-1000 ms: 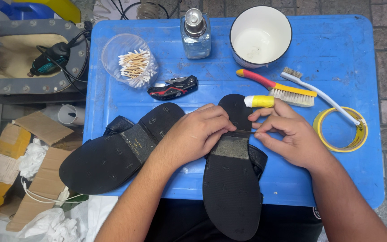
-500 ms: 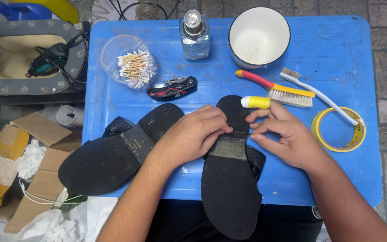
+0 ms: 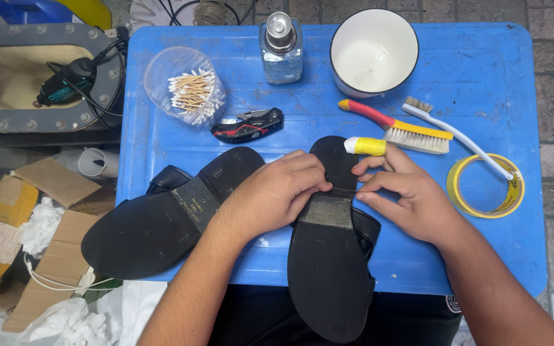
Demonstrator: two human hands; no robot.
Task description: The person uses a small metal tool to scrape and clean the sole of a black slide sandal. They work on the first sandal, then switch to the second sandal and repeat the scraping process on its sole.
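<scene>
Two black sandals lie sole-up on a blue plastic table (image 3: 501,70). One sandal (image 3: 331,269) points away from me in the middle; its heel hangs over the near edge. My left hand (image 3: 277,192) presses on its left side at the arch. My right hand (image 3: 408,192) pinches the sole at the same line from the right, fingertips almost meeting the left hand's. A small yellow tube (image 3: 365,146) lies just beyond my right fingers. The other sandal (image 3: 161,218) lies slanted to the left, untouched.
On the table stand a white bowl (image 3: 373,51), a glass pump bottle (image 3: 281,48), a cup of cotton swabs (image 3: 187,86), a folding knife (image 3: 246,125), a scrub brush (image 3: 395,125), a toothbrush (image 3: 463,136) and a yellow tape roll (image 3: 485,186). Cardboard (image 3: 40,192) and a rotary tool (image 3: 62,86) lie left.
Both hands stay on the middle sandal's sole; the fingers have shifted only slightly along the seam.
</scene>
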